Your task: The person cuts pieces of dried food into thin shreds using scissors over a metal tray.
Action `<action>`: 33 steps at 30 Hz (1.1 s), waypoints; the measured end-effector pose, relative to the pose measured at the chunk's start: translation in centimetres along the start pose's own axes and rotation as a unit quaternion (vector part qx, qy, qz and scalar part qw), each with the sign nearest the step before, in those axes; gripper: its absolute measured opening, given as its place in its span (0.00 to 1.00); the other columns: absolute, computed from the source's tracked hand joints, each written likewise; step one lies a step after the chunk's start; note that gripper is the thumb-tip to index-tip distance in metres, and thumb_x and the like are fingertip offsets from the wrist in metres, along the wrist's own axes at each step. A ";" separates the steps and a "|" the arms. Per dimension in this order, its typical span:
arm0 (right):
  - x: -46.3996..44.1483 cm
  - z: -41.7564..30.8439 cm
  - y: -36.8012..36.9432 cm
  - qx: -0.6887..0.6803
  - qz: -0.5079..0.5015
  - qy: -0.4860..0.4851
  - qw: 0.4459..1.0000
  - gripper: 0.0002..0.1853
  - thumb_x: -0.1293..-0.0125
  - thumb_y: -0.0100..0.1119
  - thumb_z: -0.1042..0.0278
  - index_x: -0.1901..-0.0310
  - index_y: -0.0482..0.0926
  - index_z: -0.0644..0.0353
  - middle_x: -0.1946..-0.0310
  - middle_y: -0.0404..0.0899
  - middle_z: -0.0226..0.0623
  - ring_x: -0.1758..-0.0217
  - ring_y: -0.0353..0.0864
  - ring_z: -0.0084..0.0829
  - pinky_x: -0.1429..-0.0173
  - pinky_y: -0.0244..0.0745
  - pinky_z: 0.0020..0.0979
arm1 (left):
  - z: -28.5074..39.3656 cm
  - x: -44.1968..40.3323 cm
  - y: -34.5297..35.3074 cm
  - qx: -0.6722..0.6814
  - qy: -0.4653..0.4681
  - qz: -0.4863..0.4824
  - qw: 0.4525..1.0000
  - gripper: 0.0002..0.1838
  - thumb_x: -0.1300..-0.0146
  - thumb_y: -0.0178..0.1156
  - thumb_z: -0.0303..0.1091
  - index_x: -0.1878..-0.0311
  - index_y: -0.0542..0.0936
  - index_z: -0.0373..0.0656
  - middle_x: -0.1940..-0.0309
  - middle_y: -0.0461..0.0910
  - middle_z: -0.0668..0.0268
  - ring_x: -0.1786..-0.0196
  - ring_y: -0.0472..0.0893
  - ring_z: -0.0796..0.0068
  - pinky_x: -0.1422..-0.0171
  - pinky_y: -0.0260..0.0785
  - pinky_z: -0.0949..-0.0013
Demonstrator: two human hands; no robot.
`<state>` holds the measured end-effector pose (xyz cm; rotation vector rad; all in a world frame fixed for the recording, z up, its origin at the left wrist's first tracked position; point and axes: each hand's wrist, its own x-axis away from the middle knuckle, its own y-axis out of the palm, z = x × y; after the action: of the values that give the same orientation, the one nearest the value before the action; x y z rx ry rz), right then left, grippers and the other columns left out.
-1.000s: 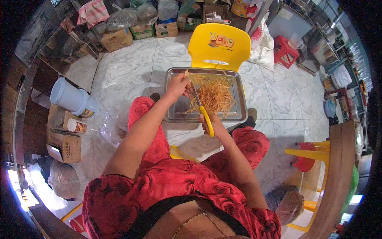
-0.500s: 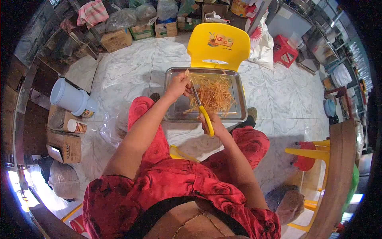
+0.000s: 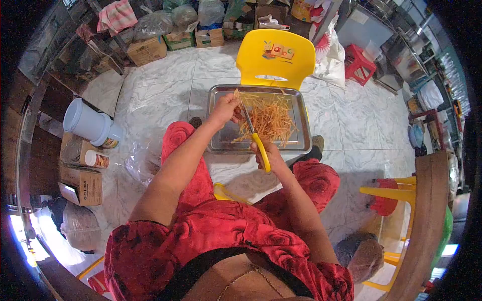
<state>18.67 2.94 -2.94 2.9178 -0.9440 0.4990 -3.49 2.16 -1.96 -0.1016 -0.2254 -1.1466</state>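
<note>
Yellow-handled scissors (image 3: 260, 145) are gripped in my right hand (image 3: 272, 156), their blades pointing up and away toward my other hand. My left hand (image 3: 227, 108) pinches a small, flat tan piece (image 3: 236, 93), whose tip sticks out above the fingers; its exact kind I cannot make out. The blade tips reach close beside my left fingers, and whether they touch the piece is unclear. Below both hands lies a rectangular metal tray (image 3: 220, 142) with a heap of thin golden-brown strips (image 3: 271, 120) on its middle and right side.
The tray rests in front of a yellow chair back (image 3: 276, 52) with an "abc" picture. At left stand pale blue buckets (image 3: 83, 119) and cardboard boxes (image 3: 83, 185). A red stool (image 3: 359, 65) is at the far right, a wooden table edge (image 3: 429, 200) nearer me.
</note>
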 end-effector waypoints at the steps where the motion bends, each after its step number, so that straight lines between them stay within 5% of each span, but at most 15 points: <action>1: 0.0 -0.1 0.0 0.000 0.000 0.000 1.000 0.18 0.38 0.51 0.50 0.61 0.72 0.60 0.88 0.64 0.25 0.88 0.65 0.18 0.86 0.64 0.23 | 0.1 0.1 0.0 0.003 0.002 0.000 1.000 0.10 0.35 0.46 0.36 0.62 0.72 0.40 0.76 0.75 0.66 0.80 0.76 0.76 0.82 0.69 0.74; 13: 0.5 -0.8 0.2 -0.038 0.008 0.049 0.998 0.20 0.39 0.55 0.52 0.55 0.72 0.61 0.89 0.63 0.24 0.89 0.64 0.18 0.86 0.62 0.23 | 0.2 0.4 0.1 0.013 0.009 0.005 1.000 0.09 0.36 0.46 0.36 0.63 0.71 0.40 0.77 0.74 0.65 0.80 0.76 0.74 0.82 0.69 0.73; 15: 0.7 -1.1 0.5 -0.051 0.020 0.035 0.998 0.18 0.42 0.57 0.50 0.71 0.69 0.58 0.88 0.62 0.25 0.90 0.63 0.20 0.87 0.62 0.25 | 0.1 0.1 0.0 0.021 0.006 0.001 1.000 0.09 0.36 0.46 0.36 0.64 0.70 0.40 0.78 0.73 0.65 0.80 0.77 0.74 0.83 0.69 0.73; 18: 0.4 -0.3 0.8 0.020 0.024 -0.023 0.999 0.19 0.41 0.55 0.49 0.69 0.70 0.60 0.88 0.64 0.26 0.89 0.64 0.22 0.86 0.64 0.25 | -0.3 -0.1 -0.2 0.020 0.000 -0.008 1.000 0.09 0.36 0.46 0.36 0.65 0.70 0.40 0.79 0.73 0.65 0.80 0.77 0.73 0.83 0.69 0.73; 33: -0.5 0.2 0.1 -0.018 -0.009 0.006 1.000 0.20 0.40 0.53 0.48 0.68 0.70 0.60 0.88 0.63 0.26 0.87 0.66 0.21 0.85 0.65 0.25 | 0.1 0.5 0.7 -0.020 0.010 -0.006 1.000 0.11 0.37 0.47 0.37 0.70 0.68 0.39 0.80 0.73 0.63 0.81 0.78 0.72 0.85 0.69 0.74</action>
<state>18.23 3.10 -3.32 2.8859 -0.9156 0.4922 -2.64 2.02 -1.77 -0.1251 -0.1853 -1.1646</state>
